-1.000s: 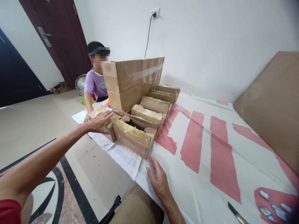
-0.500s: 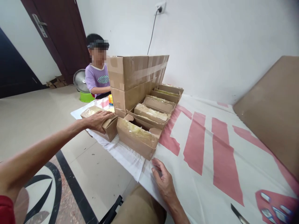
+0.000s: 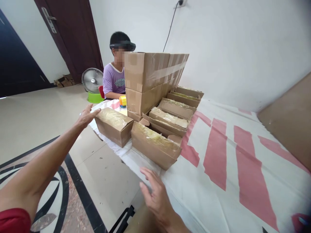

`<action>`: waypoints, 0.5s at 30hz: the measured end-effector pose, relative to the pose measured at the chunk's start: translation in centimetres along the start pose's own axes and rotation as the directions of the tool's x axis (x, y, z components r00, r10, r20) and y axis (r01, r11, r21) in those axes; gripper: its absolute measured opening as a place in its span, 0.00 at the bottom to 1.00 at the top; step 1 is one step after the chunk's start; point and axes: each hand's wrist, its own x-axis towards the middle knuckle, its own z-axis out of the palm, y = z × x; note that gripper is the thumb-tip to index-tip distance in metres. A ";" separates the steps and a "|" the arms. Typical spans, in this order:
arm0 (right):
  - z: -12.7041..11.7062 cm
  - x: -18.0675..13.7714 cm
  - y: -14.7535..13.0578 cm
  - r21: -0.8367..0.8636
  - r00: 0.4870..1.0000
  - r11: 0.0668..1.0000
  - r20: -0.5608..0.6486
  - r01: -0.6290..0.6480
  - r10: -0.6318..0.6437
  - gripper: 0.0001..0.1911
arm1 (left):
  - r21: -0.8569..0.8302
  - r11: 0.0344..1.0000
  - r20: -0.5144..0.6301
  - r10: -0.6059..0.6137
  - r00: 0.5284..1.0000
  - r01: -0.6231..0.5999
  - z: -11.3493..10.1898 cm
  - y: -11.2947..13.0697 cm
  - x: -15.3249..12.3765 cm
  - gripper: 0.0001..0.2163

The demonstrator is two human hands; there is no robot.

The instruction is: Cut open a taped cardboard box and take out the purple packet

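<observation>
- While our two hands stand well apart, the taped carton [image 3: 109, 128] lies between them, just beside the near left corner of the box stack [image 3: 155, 72], our landmark; whether carton and stack touch, we cannot tell.
- Our left hand [image 3: 87, 116] is the nearer one: its fingers are spread and grip nothing, and its thumb meets, or nearly meets, the carton's far left end.
- Our right hand [image 3: 152, 195] is loosely open and holds nothing; it hovers nearer to us than the box stack, by the front edge of the desk [image 3: 194, 194]. From it, the carton lies forward and to the left.
- The carton's long axis slants from our left hand toward us and rightward, roughly parallel to the long side of the open box [image 3: 152, 144], which stands just beside it, in front of the box stack.
- To the right of the box stack, more open boxes [image 3: 173, 109] run in a row toward the wall [image 3: 233, 42].
- A white cloth with pink stripes covers the desk; its bare stretch spreads to the right of the box stack, toward a large brown panel [image 3: 289, 119].
- Left of the box stack, and partly hidden by it, sits a person in a purple shirt [image 3: 112, 81]; we cannot make out their hands. Farther left are a fan [image 3: 93, 79] and a dark red door [image 3: 73, 35].
</observation>
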 end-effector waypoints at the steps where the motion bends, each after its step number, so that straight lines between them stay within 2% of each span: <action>1: 1.2 1.8 -0.7 0.022 0.998 0.999 0.049 -0.038 0.037 0.26 | -0.086 0.992 -0.002 -0.088 0.996 0.088 0.3 -0.4 0.5 0.38; 4: 4.5 7.7 -1.6 0.064 0.968 0.980 0.178 -0.191 0.177 0.39 | -0.250 0.928 0.098 -0.258 0.961 0.275 1.6 -1.0 0.6 0.29; 8: 7.2 13.5 -1.2 0.081 0.941 0.955 0.215 -0.285 0.263 0.47 | -0.293 0.902 0.171 -0.277 0.945 0.317 2.0 -1.0 -1.9 0.25; 11: 8.2 14.0 -1.5 0.111 0.939 0.949 0.218 -0.297 0.268 0.48 | -0.348 0.884 0.163 -0.271 0.949 0.313 0.3 -0.7 -4.8 0.27; 15: 7.6 10.1 -4.1 0.115 0.933 0.949 0.252 -0.293 0.257 0.46 | -0.375 0.867 0.165 -0.287 0.944 0.329 -3.9 0.1 -10.4 0.21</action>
